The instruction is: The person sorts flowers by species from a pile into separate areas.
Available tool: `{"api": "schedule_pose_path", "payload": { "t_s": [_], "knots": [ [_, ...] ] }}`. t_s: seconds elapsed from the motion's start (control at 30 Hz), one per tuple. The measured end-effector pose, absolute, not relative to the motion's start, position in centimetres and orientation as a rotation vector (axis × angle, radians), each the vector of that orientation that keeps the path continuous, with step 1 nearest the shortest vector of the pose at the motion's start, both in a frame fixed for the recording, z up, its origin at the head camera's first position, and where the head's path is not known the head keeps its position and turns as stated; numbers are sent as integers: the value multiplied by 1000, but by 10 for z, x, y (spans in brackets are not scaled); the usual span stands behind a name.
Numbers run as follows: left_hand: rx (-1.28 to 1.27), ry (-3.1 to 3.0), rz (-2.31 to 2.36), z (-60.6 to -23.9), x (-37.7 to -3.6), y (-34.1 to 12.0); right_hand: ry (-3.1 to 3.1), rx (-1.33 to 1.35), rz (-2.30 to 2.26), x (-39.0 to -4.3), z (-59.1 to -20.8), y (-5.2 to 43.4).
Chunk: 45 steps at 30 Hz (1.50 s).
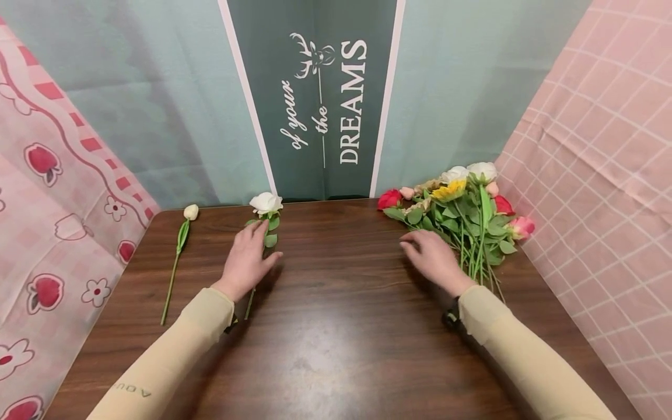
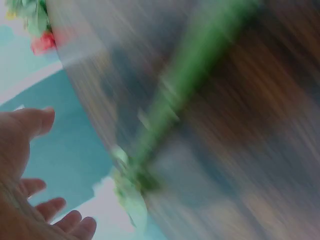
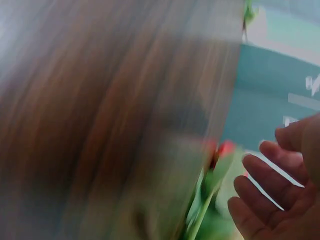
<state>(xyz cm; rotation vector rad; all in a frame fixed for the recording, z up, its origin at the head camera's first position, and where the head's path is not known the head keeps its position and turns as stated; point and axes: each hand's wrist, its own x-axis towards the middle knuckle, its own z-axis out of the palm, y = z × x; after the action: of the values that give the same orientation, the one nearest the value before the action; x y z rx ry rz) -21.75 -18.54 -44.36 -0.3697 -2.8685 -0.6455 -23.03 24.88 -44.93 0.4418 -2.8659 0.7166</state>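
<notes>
My left hand [image 1: 245, 259] hovers over the leafy stem of a white rose [image 1: 266, 203] that lies on the table's left half. In the left wrist view its fingers are spread, with the blurred green stem [image 2: 190, 70] apart from them. My right hand [image 1: 433, 259] is beside the left edge of a pile of flowers [image 1: 475, 230], its fingers loosely bent around nothing in the right wrist view. That pile has a yellow sunflower [image 1: 449, 190], red roses, white blooms and a pink flower [image 1: 521, 227]. Part of the white rose's stem is hidden under my left hand.
A single white tulip [image 1: 191, 212] lies at the far left of the dark wooden table [image 1: 325, 303]. Behind the table hangs a green curtain [image 1: 315, 175] with printed words. Pink patterned cloth [image 1: 47, 233] borders the left side, and pink checked cloth [image 1: 604, 175] the right.
</notes>
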Motion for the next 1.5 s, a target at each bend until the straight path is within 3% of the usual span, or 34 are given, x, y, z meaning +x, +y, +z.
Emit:
{"api": "schedule_pose_path", "payload": {
  "t_s": [0.33,0.63,0.97,1.5],
  "knots": [
    [-1015,-2862,-381,-437,-192,-100,-2842,-9,839,-230,-427,356],
    [-1490,-2705,-228,-436,-171,-20,-2948,-142,916,-238,-419,406],
    [-1590,-2673,-147,-440,-161,27,-2996,-227,1123,-245,-417,407],
    [-1568,-2714,-284,-444,-163,21,-2746,-373,1537,-245,-422,410]
  ]
}}
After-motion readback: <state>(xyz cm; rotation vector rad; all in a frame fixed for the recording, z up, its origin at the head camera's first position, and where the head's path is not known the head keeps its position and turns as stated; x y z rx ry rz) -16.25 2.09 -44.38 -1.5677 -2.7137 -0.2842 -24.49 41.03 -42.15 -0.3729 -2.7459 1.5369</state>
